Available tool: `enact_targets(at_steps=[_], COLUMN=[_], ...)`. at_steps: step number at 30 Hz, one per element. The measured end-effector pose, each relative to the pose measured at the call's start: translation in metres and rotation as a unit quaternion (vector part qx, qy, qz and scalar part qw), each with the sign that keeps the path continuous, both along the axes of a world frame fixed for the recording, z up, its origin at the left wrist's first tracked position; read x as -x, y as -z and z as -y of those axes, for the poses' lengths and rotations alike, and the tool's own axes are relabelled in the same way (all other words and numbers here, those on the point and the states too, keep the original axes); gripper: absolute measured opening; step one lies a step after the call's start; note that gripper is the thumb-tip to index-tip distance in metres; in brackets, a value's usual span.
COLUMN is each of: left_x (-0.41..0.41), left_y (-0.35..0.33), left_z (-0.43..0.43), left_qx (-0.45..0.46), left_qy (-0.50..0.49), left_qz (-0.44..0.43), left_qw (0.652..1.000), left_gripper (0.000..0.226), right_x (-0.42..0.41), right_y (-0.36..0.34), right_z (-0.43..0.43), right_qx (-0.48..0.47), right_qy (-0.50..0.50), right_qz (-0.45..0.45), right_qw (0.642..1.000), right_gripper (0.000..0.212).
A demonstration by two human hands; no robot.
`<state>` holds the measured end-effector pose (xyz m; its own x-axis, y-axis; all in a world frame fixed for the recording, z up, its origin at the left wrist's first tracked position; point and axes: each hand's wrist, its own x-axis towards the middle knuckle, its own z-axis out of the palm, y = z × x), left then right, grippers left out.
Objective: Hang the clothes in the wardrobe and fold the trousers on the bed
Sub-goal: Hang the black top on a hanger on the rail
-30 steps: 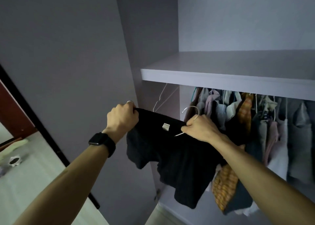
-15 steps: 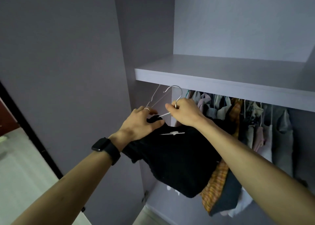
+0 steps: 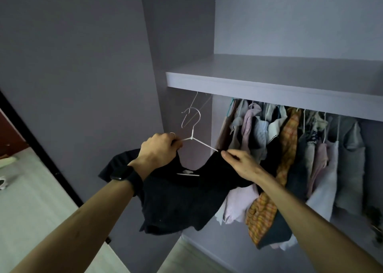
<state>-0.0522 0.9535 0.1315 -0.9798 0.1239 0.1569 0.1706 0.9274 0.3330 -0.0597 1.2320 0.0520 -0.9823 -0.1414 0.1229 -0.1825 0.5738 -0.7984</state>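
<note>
Black top [image 3: 186, 200], centre frame, half on wire hanger [image 3: 192, 137]. Your L hand [image 3: 159, 148] grips hanger arm + fabric; R hand [image 3: 240, 163] pinches the other shoulder. Let go early & it'll slide off that thin wire.

White hanger [image 3: 191, 137] now upright in the black top [image 3: 176, 200], right hand [image 3: 240, 163] from hook to shoulder
</note>
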Motion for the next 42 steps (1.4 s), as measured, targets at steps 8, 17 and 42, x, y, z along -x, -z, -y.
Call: enact_targets(at_steps=[8, 17, 42], left_x=[0.006, 0.015, 0.007], left_y=[0.001, -0.006, -0.001], left_z=[-0.008, 0.016, 0.017], left_qx=[0.049, 0.004, 0.123], left_qy=[0.018, -0.043, 0.056], left_qz=[-0.031, -0.039, -0.047], left_qw=[0.998, 0.998, 0.990], left_gripper=[0.031, 0.023, 0.014], right_x=[-0.001, -0.017, 0.031], right_y=[0.015, -0.014, -0.040], right_z=[0.027, 0.009, -0.048], right_qx=[0.088, 0.021, -0.076], right_qy=[0.029, -0.005, 0.021], right_qz=[-0.072, -0.203, -0.058], right_qw=[0.993, 0.979, 0.995], right_gripper=[0.017, 0.029, 0.023])
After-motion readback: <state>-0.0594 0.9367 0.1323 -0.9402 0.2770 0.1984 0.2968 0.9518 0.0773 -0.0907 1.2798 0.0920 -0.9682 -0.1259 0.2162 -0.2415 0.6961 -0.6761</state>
